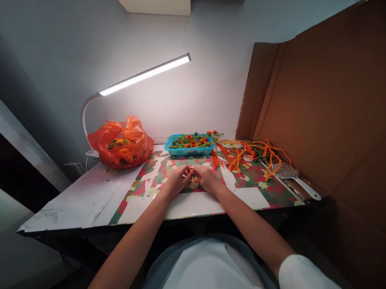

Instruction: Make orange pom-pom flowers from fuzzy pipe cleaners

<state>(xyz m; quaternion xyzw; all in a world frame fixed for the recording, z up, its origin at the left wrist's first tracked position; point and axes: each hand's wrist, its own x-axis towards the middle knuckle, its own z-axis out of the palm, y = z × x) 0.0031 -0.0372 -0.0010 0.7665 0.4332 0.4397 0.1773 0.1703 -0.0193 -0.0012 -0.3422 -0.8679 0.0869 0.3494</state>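
Note:
My left hand [178, 179] and my right hand [206, 178] meet over the middle of the table, fingertips pinched together. Between them is a small orange-and-green pipe-cleaner piece [192, 173], mostly covered by the fingers. Just beyond the hands, a blue basket [189, 152] holds several small orange flowers on green stems. Right of it lie loose orange pipe cleaners [236, 157], some straight and some wavy, with green ones among them.
An orange plastic bag [131, 152] with yellow and green contents stands at the left, under a lit lamp [145, 75]. A white hairbrush [302, 182] lies near the right edge. A tall cardboard sheet [331, 95] walls off the right side. The table's front edge [195, 216] is close to my body.

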